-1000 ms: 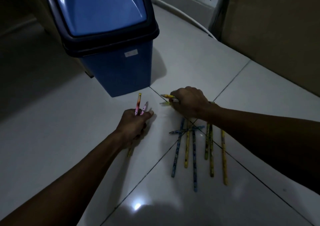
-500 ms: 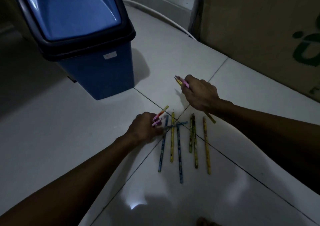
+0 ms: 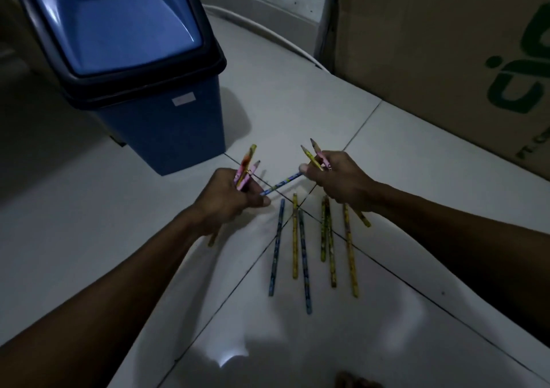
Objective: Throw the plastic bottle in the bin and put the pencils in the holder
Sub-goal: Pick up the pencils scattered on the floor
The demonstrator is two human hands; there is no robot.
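Both hands are full: the left hand [image 3: 229, 200] grips two pencils, the right hand [image 3: 339, 179] two more, and a blue pencil [image 3: 281, 184] bridges them. It could slip as they part, since neither holds it firmly. Six loose pencils [image 3: 303, 247] lie on the floor, right of and nearer than the bin [image 3: 160, 120]. A second ago the blue pencil lay with them. Neither holder nor bottle shows.
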